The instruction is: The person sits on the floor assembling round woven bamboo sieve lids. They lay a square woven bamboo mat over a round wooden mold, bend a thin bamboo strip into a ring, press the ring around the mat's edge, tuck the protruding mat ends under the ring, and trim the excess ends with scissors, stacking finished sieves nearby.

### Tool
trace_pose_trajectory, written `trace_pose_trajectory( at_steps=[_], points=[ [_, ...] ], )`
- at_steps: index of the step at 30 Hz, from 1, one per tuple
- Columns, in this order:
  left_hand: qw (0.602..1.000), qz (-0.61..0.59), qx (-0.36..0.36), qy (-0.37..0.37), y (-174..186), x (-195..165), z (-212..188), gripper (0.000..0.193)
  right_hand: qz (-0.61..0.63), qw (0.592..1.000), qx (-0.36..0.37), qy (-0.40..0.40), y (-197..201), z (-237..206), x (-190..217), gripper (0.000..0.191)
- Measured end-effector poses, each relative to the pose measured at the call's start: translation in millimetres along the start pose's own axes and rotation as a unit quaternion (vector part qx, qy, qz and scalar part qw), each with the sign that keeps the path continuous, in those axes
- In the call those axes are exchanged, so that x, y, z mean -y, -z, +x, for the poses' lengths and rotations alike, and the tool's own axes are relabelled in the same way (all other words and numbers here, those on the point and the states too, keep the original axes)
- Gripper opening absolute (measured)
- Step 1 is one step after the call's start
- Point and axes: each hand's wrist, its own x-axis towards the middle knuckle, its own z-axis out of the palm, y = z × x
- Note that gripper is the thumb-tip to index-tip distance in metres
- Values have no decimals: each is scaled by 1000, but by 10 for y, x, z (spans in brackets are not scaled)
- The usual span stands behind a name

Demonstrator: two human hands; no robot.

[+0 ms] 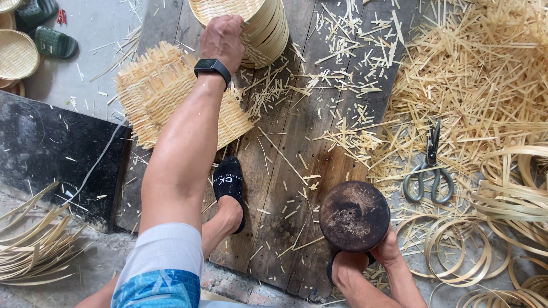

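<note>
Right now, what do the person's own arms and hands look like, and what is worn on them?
Both arms are bare, with no sleeves over the forearms and no gloves. The left hand has a black smartwatch with a rectangular face on a black band strapped at the wrist. The right hand shows no watch, ring or band. A light grey short sleeve with a blue patterned hem shows at the bottom edge.

1. Left hand [221, 39] stretched out, fingers [228, 21] resting on the rim of the stack of round pale woven bamboo baskets [260, 25].
2. Right hand [388, 248] low, gripping the dark round wooden block [354, 215] from beneath.
3. Flat square woven bamboo mat [154, 91] lies on the weathered plank floor [297, 154], under the forearm.
4. Grey-handled scissors [429, 171] sit among bamboo strip offcuts [474, 85].
</note>
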Motion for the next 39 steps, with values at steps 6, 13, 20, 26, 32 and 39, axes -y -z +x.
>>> trace_pose_trajectory(
  at_steps=[6,13,20,26,32,39],
  points=[
    [999,14,-37,-31,-26,6,-50,30,27,996,73,43,-229,22,73,67],
    [985,30,167,27,61,-219,-1313,108,-59,992,70,82,-977,624,255,68],
    [921,80,336,179,314,383,-2304,103,-79,990,-101,60,-1148,267,538,42],
    [883,-22,413,223,754,418,-2131,25,-213,966,-109,103,-1286,32,604,34],
    [999,24,33,-26,1124,-218,-1844,14,-345,923,-140,98,-1299,229,405,39],
    [998,-66,4,20,977,-1175,-2015,7,-269,943,-162,109,-948,190,482,28]
  ],
)
